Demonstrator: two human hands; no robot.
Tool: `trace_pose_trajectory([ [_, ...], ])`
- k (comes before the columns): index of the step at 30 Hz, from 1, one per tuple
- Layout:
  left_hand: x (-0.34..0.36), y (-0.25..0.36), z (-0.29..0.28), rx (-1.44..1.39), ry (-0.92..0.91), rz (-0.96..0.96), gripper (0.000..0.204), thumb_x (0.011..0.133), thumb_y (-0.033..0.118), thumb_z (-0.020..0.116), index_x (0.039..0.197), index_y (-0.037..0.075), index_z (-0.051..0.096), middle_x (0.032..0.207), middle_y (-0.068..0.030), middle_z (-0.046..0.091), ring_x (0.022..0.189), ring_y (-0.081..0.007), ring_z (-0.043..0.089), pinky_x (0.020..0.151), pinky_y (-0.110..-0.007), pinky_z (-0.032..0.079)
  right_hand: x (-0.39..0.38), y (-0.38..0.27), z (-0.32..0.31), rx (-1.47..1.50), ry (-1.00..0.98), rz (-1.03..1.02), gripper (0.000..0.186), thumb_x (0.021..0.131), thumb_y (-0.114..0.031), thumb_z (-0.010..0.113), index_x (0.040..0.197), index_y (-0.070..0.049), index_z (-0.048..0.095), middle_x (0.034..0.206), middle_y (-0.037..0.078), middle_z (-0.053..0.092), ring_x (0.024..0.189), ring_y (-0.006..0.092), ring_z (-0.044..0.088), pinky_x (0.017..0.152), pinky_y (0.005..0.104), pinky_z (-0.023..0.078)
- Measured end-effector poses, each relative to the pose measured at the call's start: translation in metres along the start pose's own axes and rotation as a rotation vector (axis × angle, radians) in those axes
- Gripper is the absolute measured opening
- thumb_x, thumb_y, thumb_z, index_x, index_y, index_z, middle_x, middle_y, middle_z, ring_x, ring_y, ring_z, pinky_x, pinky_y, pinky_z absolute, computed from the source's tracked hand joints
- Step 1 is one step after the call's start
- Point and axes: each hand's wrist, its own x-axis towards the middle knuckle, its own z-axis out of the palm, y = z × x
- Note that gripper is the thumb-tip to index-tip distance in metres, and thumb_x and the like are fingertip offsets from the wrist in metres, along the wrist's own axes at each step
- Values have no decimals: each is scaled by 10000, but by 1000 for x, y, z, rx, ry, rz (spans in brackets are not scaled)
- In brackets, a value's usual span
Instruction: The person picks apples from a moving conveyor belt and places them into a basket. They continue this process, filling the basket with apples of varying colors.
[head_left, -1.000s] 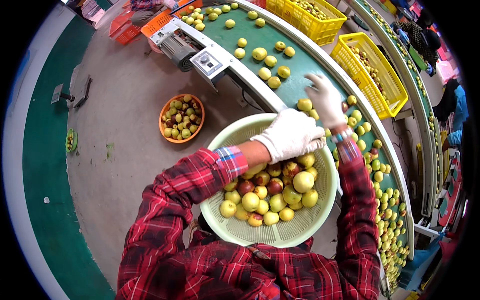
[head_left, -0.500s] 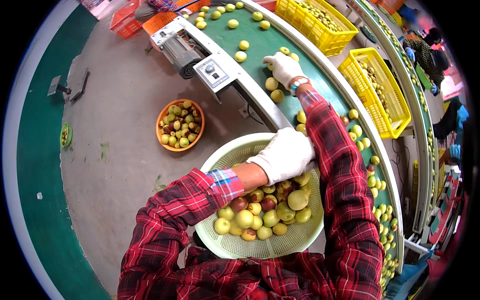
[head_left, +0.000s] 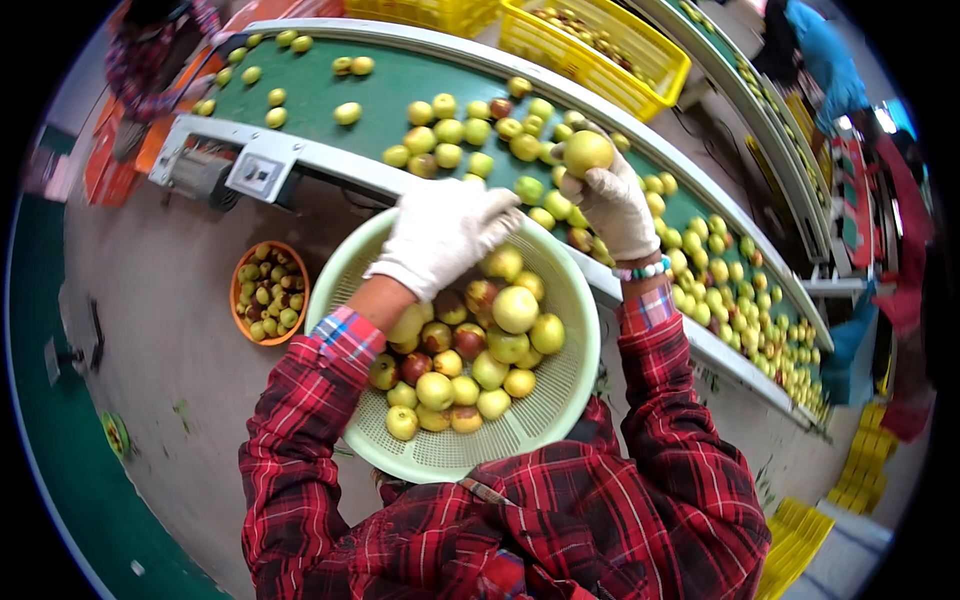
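My right hand (head_left: 615, 205), in a white glove with a beaded bracelet at the wrist, holds a yellow-green jujube (head_left: 588, 151) between thumb and fingers above the conveyor belt. My left hand (head_left: 440, 235), also gloved, lies over the far rim of a pale green plastic colander (head_left: 575, 385). Its fingers stretch to the right, slightly apart, and I see nothing in them; its underside is hidden. In the colander lie several jujubes (head_left: 434, 391), yellow-green and some patched red-brown. More jujubes (head_left: 448, 131) are on the green belt (head_left: 320, 95) beyond my hands.
An orange bowl of jujubes (head_left: 243, 312) stands on the floor at left. The belt's metal side rail (head_left: 350, 172) carries a motor (head_left: 205, 175) and control box (head_left: 262, 174). Behind it is a yellow crate (head_left: 590, 65). Another person (head_left: 140, 65) sits at the far left end.
My right hand has come back from the belt, lifting a jujube. The view has swung right, showing more of the belt's crowded right end. My left hand stays over the colander, its fingers now extended.
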Motion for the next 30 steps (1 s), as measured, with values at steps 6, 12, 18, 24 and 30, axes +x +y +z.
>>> trace_pose_trajectory([
  [6,-6,-1,-2,45,-36,-50,257,981,437,637,1066,220,745,844,-51,678,830,-281,692,699,-431,549,-93,-14,93,-1163,-101,-225,556,700,-247,843,1207,-88,681,1178,143,682,1077,315,656,959,425,521],
  [12,-4,9,-5,84,-57,-75,203,973,368,672,1088,221,751,849,-49,696,783,-283,701,665,-430,551,-114,12,52,-933,208,-387,295,829,-115,781,1112,-45,734,1075,126,713,1028,279,679,912,373,539],
  [18,-10,18,-11,124,-24,-101,212,974,352,670,1036,166,750,854,-56,700,796,-292,705,697,-429,558,-106,48,-51,-991,562,-233,163,941,-69,712,1080,-2,761,1018,102,770,930,177,719,867,308,559],
  [24,-7,25,-4,76,-23,-98,286,988,416,625,925,153,716,848,-79,679,818,-307,676,743,-468,527,0,25,-93,-1373,522,-434,264,897,-136,706,1158,-111,738,1144,168,708,1012,365,701,890,420,562],
  [30,0,18,-10,61,-109,-92,269,977,414,627,964,160,717,858,-78,681,826,-315,681,717,-465,529,90,23,-87,-1886,0,-73,249,822,-313,722,1016,-170,784,1076,166,704,994,391,706,883,463,581],
])
